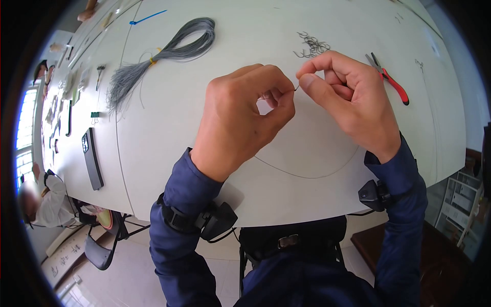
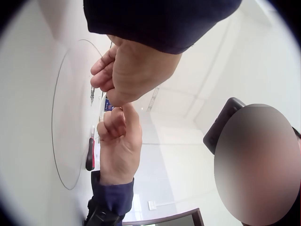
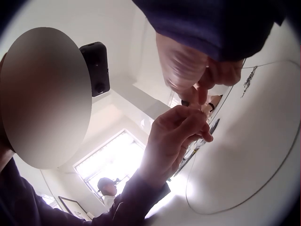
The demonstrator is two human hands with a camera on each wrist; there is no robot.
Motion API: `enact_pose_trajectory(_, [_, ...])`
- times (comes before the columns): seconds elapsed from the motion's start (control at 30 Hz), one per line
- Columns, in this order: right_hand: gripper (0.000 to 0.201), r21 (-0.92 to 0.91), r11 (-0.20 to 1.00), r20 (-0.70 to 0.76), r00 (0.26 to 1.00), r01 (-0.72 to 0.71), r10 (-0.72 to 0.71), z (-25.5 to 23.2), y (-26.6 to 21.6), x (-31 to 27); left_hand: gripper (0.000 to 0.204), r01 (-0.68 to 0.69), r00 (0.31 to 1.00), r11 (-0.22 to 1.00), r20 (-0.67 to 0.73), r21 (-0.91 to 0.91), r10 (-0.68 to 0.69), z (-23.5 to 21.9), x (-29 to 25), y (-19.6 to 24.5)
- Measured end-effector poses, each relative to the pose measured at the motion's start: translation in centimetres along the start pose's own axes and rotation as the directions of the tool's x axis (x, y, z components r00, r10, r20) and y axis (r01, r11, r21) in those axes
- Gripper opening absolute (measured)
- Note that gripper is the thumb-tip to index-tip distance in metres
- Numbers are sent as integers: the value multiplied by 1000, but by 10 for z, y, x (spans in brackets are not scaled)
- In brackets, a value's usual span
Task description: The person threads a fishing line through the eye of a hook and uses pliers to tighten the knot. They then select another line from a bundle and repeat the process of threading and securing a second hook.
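Observation:
A small dark hook (image 1: 296, 89) shows between the fingertips of both hands. My left hand (image 1: 245, 107) pinches it between thumb and forefinger, the hand arched over the table. From the right, my right hand (image 1: 353, 92) pinches a thin grey line with thumb and forefinger, its tips right beside the left ones. The grey line (image 1: 307, 177) hangs in a wide loop below the hands, and its ends are hidden behind them. Beyond the right hand lies a pile of small dark hooks (image 1: 313, 45). I cannot tell how line and hook meet.
A bundle of grey line (image 1: 186, 41) tied with yellow lies at the back left, near a blue cable tie (image 1: 148, 17). Red-handled pliers (image 1: 391, 82) lie right of the right hand. On the left are a phone (image 1: 92, 158) and a binder clip (image 1: 95, 116).

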State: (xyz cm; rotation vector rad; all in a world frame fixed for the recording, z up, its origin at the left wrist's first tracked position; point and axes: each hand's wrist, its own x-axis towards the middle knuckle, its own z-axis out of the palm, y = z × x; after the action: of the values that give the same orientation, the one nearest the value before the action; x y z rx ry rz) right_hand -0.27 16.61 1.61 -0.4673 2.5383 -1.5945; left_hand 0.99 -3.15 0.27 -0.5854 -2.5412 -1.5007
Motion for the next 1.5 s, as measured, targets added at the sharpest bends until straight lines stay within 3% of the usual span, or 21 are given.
enact_pose_trajectory(0.13, [13, -19, 1000, 11, 1000, -11, 11, 0, 0, 0, 7, 4, 1000, 1000, -17, -1, -4, 0, 0, -1])
enact_pose_trajectory(0.53, [14, -41, 999, -19, 1000, -17, 16, 7, 5, -2, 5, 251, 968, 948, 33, -193, -250, -7, 4, 2])
enact_pose_trajectory(0.67, [12, -117, 993, -17, 1000, 2, -4, 8, -2, -6, 4, 194, 978, 967, -47, -166, -204, -7, 4, -1])
enact_pose_trajectory(0.77, [12, -330, 922, -43, 972, 202, -229, 13, 0, -8, 3, 144, 984, 986, -94, -89, -152, -5, 3, -3])
enact_pose_trajectory(0.83, [10, -371, 880, -50, 939, 298, -339, 14, 0, -6, 3, 118, 987, 993, -106, -14, -119, -3, 2, -2])
enact_pose_trajectory(0.9, [9, -355, 884, -61, 937, 302, -345, 14, -1, -6, 4, 57, 996, 998, -78, 31, -54, -2, 3, -3])
enact_pose_trajectory(1.07, [6, -159, 985, -71, 994, 68, -80, 7, -5, -5, 6, -29, 999, 997, -19, 67, 30, 1, 1, -1])
enact_pose_trajectory(1.27, [15, 105, 994, 2, 999, -41, 41, 6, 12, 1, 8, -88, 996, 995, -17, 49, 89, 2, 0, 0])
enact_pose_trajectory(1.5, [20, 227, 948, 159, 969, -225, 191, -5, -1, 3, 12, -125, 992, 992, -6, 5, 126, 0, 0, 1])
